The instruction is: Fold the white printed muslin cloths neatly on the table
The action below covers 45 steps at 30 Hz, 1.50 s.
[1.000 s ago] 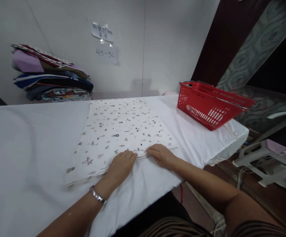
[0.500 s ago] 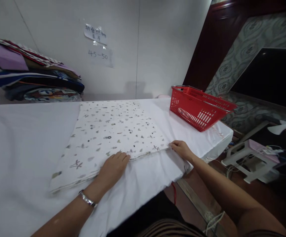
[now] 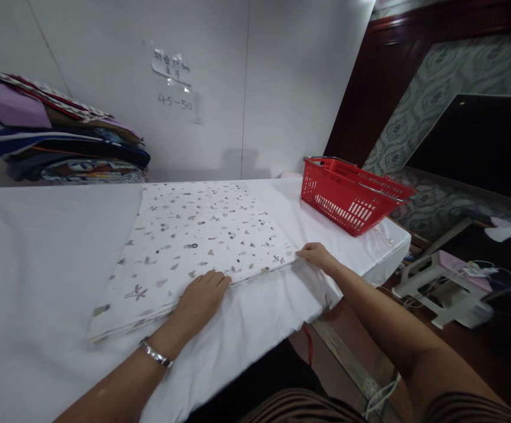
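Observation:
A folded white cloth (image 3: 202,235) printed with small plants and shapes lies flat, its layers showing along the near edge. My left hand (image 3: 203,296), with a silver bracelet at the wrist, is closed over the middle of that edge; its thumb is mostly hidden. At the near right corner, my right hand (image 3: 317,257) pinches the cloth between thumb and fingers. Underneath is a table with a white cover (image 3: 39,264), which hangs in creases along the front.
A red plastic basket (image 3: 352,197) stands at the table's right end. Folded fabrics (image 3: 65,129) are piled at the back left. Handwritten paper signs (image 3: 176,106) hang on the wall. On the floor at right is a stool (image 3: 451,273) with cables on it.
The right hand has shifted very slightly left with the cloth's corner. The basket and stool also sit a little further left in view, as the camera turned slightly. The left hand is nearly still.

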{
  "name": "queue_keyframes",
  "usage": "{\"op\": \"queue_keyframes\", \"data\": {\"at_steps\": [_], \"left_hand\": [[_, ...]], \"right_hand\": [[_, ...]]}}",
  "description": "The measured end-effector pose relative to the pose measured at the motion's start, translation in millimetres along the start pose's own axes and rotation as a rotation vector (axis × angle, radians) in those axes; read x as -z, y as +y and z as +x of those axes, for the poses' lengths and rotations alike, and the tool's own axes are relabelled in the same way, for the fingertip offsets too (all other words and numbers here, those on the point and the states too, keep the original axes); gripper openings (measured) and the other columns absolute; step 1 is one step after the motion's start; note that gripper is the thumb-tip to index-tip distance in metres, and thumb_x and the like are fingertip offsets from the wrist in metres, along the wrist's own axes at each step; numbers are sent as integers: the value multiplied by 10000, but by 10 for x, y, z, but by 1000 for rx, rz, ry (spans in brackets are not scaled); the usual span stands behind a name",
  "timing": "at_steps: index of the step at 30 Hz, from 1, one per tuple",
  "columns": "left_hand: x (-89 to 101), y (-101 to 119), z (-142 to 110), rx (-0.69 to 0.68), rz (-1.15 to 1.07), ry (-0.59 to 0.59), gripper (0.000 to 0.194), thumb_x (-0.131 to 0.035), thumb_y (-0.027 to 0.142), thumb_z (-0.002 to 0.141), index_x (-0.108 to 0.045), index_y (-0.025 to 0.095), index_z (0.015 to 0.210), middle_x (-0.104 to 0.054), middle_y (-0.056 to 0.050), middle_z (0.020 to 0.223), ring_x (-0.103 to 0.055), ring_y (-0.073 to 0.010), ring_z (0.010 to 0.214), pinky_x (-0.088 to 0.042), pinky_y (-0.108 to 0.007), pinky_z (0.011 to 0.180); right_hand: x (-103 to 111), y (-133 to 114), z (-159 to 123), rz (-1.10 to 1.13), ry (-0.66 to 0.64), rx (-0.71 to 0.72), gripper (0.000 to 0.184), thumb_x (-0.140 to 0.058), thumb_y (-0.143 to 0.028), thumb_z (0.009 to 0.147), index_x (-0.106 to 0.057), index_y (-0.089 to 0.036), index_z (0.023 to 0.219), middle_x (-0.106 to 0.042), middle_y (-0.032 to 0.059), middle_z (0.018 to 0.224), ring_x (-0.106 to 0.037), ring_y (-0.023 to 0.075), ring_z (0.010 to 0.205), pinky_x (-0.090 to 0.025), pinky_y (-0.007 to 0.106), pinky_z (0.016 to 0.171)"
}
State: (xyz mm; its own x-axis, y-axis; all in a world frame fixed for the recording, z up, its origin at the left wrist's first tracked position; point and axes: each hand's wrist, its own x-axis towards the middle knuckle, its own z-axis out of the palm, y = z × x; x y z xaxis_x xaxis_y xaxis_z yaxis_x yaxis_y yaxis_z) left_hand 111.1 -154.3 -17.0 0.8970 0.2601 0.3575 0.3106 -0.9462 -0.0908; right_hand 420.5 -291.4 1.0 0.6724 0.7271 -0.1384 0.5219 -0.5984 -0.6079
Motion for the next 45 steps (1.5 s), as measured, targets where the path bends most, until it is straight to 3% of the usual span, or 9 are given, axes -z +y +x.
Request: {"op": "queue_keyframes", "data": {"at_steps": [6, 13, 20, 26, 31, 35, 38, 41, 45], "left_hand": [[-6, 1, -8, 3, 18, -26, 279, -383, -11, 808, -556, 174, 924, -582, -42, 868, -510, -188, 795, -399, -309, 677], [3, 1, -7, 7, -6, 6, 270, -361, -3, 823, -555, 177, 880, -577, -48, 845, -512, -190, 777, -401, -311, 668], [-15, -9, -19, 23, -20, 25, 246, -374, 23, 846, -560, 182, 868, -572, -27, 826, -526, -200, 781, -403, -324, 671], [-4, -7, -46, -31, -12, 41, 275, -325, 37, 880, -548, 178, 957, -578, -31, 852, -522, -200, 790, -407, -330, 671], [-5, 57, -31, -70, -70, -19, 274, -337, 27, 871, -557, 185, 914, -563, -21, 835, -508, -191, 756, -397, -328, 638], [-5, 75, -38, -52, -79, -23, 299, -328, 13, 866, -549, 194, 954, -552, -11, 854, -503, -180, 776, -389, -318, 646], [-21, 80, -48, -27, -86, -30, 303, -339, 13, 855, -552, 205, 952, -558, -10, 869, -510, -176, 787, -395, -312, 655], [-16, 101, -52, -12, -99, -39, 251, -388, 45, 856, -561, 209, 933, -570, -18, 877, -519, -175, 816, -414, -309, 692], [53, 139, -58, -17, -82, -99, 172, -439, 101, 870, -565, 202, 930, -586, -32, 908, -529, -170, 851, -425, -306, 726]], "right_hand": [[-47, 34, 16, -53, -56, -33, 168, -617, -305, 696, -610, -149, 634, -478, -46, 439, -422, 84, 442, -288, 202, 434], [12, 5, 46, -141, -151, -33, 268, -640, -369, 692, -535, -180, 535, -447, -41, 378, -404, 95, 395, -303, 233, 448], [66, -60, -6, 71, -289, -55, 281, -606, -364, 692, -472, -216, 494, -440, -26, 421, -374, 104, 408, -306, 272, 444], [222, 24, 31, 170, -212, 42, 251, -542, -369, 713, -465, -222, 525, -456, -35, 446, -368, 95, 393, -284, 253, 410], [119, 147, -11, 80, -215, -16, 280, -593, -348, 678, -452, -224, 470, -420, -31, 386, -356, 89, 388, -281, 260, 418], [109, 161, -47, -21, -191, -5, 274, -574, -364, 711, -488, -229, 488, -493, 11, 429, -429, 120, 421, -331, 282, 459], [146, 98, -109, -231, -71, 118, 161, -603, -344, 697, -569, -230, 588, -587, 52, 562, -555, 187, 555, -410, 313, 547], [64, -57, -236, -311, 117, 455, 76, -583, -305, 739, -619, -266, 793, -650, 97, 858, -611, 258, 818, -466, 360, 686], [-261, -337, -409, -142, 27, 886, 184, -453, -332, 865, -584, -298, 990, -610, 85, 1066, -572, 246, 1001, -477, 383, 837]]}}
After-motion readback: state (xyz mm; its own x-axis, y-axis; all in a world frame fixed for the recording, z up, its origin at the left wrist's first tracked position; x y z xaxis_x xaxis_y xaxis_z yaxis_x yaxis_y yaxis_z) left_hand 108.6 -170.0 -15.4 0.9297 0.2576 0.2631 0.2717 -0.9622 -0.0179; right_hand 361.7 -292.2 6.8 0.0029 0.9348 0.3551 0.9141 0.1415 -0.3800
